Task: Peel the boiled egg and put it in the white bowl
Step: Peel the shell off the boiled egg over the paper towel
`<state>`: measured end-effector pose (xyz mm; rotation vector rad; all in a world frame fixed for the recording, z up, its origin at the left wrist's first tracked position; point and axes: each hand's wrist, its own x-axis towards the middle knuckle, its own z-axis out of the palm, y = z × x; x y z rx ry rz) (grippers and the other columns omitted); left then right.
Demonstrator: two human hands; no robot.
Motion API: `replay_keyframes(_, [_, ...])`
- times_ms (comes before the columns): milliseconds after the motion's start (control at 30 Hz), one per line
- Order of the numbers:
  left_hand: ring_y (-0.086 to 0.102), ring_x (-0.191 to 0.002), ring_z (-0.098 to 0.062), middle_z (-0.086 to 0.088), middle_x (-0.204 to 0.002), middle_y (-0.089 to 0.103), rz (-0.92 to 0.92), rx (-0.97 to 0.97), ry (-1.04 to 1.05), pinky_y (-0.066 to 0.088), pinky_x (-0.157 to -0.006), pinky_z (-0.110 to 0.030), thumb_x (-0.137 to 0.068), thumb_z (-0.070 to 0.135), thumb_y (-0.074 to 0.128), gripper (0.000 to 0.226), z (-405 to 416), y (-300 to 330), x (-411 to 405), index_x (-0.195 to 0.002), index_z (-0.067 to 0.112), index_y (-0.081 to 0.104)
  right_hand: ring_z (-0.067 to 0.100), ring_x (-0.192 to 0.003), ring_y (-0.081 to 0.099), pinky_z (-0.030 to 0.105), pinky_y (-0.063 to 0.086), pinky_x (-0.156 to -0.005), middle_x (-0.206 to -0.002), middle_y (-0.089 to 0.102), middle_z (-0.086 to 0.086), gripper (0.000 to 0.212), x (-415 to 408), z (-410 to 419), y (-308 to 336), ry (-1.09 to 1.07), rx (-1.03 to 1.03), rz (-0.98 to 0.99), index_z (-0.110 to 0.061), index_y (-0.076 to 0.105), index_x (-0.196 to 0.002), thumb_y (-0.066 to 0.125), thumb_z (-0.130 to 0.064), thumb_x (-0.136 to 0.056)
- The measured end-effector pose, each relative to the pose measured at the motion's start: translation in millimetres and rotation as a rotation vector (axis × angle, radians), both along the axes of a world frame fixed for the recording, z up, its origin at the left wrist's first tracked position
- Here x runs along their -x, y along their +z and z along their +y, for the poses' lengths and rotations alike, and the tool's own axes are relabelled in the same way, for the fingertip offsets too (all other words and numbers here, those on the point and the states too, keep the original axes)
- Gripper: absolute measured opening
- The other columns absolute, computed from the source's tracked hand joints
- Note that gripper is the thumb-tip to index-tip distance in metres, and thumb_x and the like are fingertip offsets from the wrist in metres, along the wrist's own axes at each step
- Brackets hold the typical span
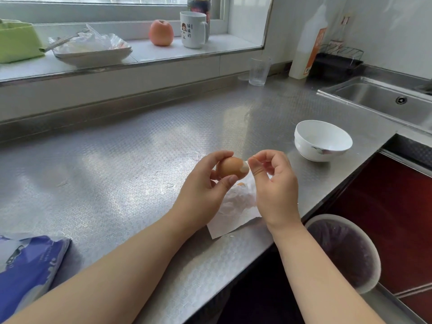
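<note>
Two bare forearms in view, entering from 7 and 5 o'clock. No sleeves visible up to the frame edge. Bare left hand (201,185) at about 6 o'clock of centre, bare right hand (274,183) just to its 3 o'clock. No rings, watch, bracelets or gloves on either. Fingers (256,166) bare, nails short and unpainted where they show.

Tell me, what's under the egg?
Below the egg, held in the left hand, a white paper towel lies on the steel counter, with a bit of brown shell on it. The hands hide part of the towel.
</note>
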<state>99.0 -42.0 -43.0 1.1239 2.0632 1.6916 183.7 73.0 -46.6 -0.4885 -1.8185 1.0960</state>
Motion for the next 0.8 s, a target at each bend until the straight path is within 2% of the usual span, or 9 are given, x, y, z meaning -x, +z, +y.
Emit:
replay_keyframes(133, [0.067,-0.083,-0.009,0.015,-0.11,0.062,-0.064,-0.052,0.08,0.05,-0.072,-0.019,-0.092,0.018,0.061,0.036,-1.7,3.6,2.5,-0.123,0.034,0.051,0.009,-0.085,0.061,0.015,0.043,-0.079,-0.087,0.067,-0.007,0.021,-5.2,0.8,0.7,-0.021,0.019,0.012,-0.039,0.061,-0.081,0.069,-0.021,-0.086])
replay_keyframes(233, [0.069,-0.076,-0.004,0.003,-0.114,0.063,-0.125,-0.119,0.113,0.049,-0.066,-0.016,-0.095,0.018,0.057,0.032,-3.9,5.7,7.9,-0.121,0.032,0.047,0.009,-0.089,0.062,0.015,0.044,-0.081,-0.089,0.066,-0.011,0.006,-5.7,0.0,-1.5,0.031,-0.07,-0.037,-0.032,0.068,-0.088,0.064,-0.028,-0.088])
replay_keyframes(333, [0.07,-0.085,-0.009,-0.004,-0.117,0.064,-0.133,-0.147,0.106,0.052,-0.073,-0.025,-0.096,0.021,0.056,0.024,-4.1,5.2,9.0,-0.114,0.034,0.048,0.011,-0.093,0.058,0.016,0.042,-0.084,-0.089,0.062,-0.012,0.017,-4.7,-0.9,-3.6,0.054,-0.178,-0.116,-0.025,0.069,-0.084,0.061,-0.039,-0.087])
replay_keyframes(433, [0.065,-0.103,-0.012,0.0,-0.118,0.065,-0.11,-0.128,0.096,0.052,-0.087,-0.035,-0.089,0.033,0.057,0.023,-4.1,3.2,8.4,-0.109,0.042,0.05,0.011,-0.092,0.057,0.011,0.038,-0.084,-0.087,0.059,-0.011,0.015,-3.1,-0.9,-5.5,0.04,-0.13,-0.139,-0.02,0.063,-0.082,0.071,-0.033,-0.082])
replay_keyframes(500, [0.063,-0.106,-0.013,0.002,-0.117,0.066,-0.098,-0.112,0.087,0.052,-0.091,-0.039,-0.087,0.036,0.056,0.024,-3.4,2.2,8.4,-0.109,0.044,0.051,0.013,-0.09,0.058,0.008,0.037,-0.082,-0.085,0.059,-0.009,0.019,-3.5,-1.8,-5.0,0.024,-0.097,-0.109,-0.022,0.056,-0.086,0.073,-0.028,-0.081])
replay_keyframes(600, [0.064,-0.105,-0.014,0.002,-0.117,0.066,-0.083,-0.08,0.057,0.052,-0.091,-0.037,-0.086,0.036,0.056,0.027,-2.3,1.1,7.7,-0.112,0.043,0.05,0.014,-0.09,0.058,0.008,0.038,-0.084,-0.092,0.059,-0.005,0.019,-4.0,-3.8,-3.1,0.041,-0.169,-0.052,-0.025,0.063,-0.103,0.069,-0.028,-0.085])
replay_keyframes(667, [0.065,-0.105,-0.015,0.0,-0.115,0.066,-0.088,-0.073,0.03,0.052,-0.091,-0.037,-0.086,0.034,0.055,0.029,-2.1,0.8,6.6,-0.114,0.039,0.051,0.014,-0.091,0.056,0.012,0.04,-0.085,-0.097,0.054,-0.011,0.025,-3.4,-3.3,-3.1,0.046,-0.231,-0.048,-0.026,0.066,-0.112,0.066,-0.029,-0.087])
replay_keyframes(733, [0.066,-0.103,-0.017,-0.001,-0.114,0.067,-0.094,-0.074,0.023,0.052,-0.089,-0.036,-0.086,0.033,0.056,0.029,-1.9,0.9,5.9,-0.115,0.037,0.053,0.016,-0.092,0.056,0.015,0.041,-0.085,-0.096,0.05,-0.015,0.022,-2.5,-2.5,-3.7,0.022,-0.255,-0.048,-0.027,0.07,-0.108,0.067,-0.029,-0.086])
replay_keyframes(800, [0.067,-0.1,-0.016,-0.001,-0.113,0.067,-0.103,-0.077,0.032,0.052,-0.086,-0.032,-0.087,0.03,0.058,0.027,-1.9,1.3,5.9,-0.112,0.038,0.053,0.018,-0.093,0.056,0.015,0.04,-0.086,-0.094,0.05,-0.01,0.018,-2.5,-2.2,-4.0,0.002,-0.248,-0.038,-0.027,0.072,-0.101,0.07,-0.027,-0.084])
